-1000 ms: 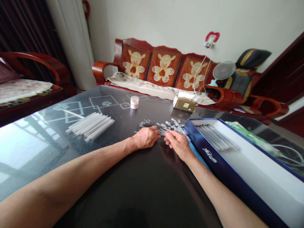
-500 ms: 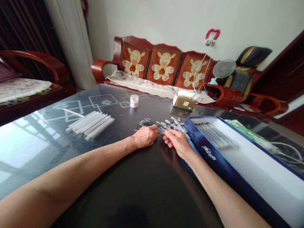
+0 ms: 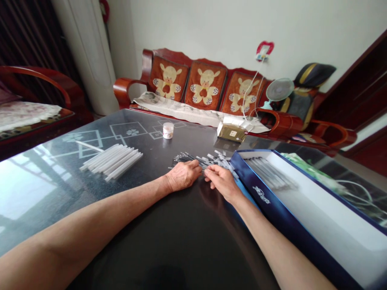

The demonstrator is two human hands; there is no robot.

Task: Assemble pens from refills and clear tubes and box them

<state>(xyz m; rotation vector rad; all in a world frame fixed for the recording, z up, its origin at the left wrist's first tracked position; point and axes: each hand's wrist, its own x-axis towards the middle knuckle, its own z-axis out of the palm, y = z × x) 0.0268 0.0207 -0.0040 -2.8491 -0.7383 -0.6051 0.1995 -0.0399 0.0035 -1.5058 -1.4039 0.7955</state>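
Note:
On the dark glossy table lies a loose pile of thin dark rods with pale ends (image 3: 211, 159), which look like pen refills. At the pile's near edge rests my left hand (image 3: 185, 175), its fingers curled and closed. My right hand (image 3: 222, 182) is beside it, thumb and fingers pinched together, with the fingertips almost touching the left ones. Whatever either pinch holds is too small or hidden to make out. To the left lies a row of white pen barrels (image 3: 113, 160), with a single white barrel (image 3: 89, 146) set apart behind them.
A long blue box (image 3: 272, 203) with a white inside stands at my right, holding several clear pens (image 3: 269, 171) at its far end. Farther back are a small white cup (image 3: 168, 131) and a gold tissue box (image 3: 231, 132). A green-and-white bag (image 3: 311, 169) lies behind the blue box.
The view has shifted slightly, so most things appear a little farther left. My right fingertips have come slightly closer to my left ones. Both hands stay closed by the pile.

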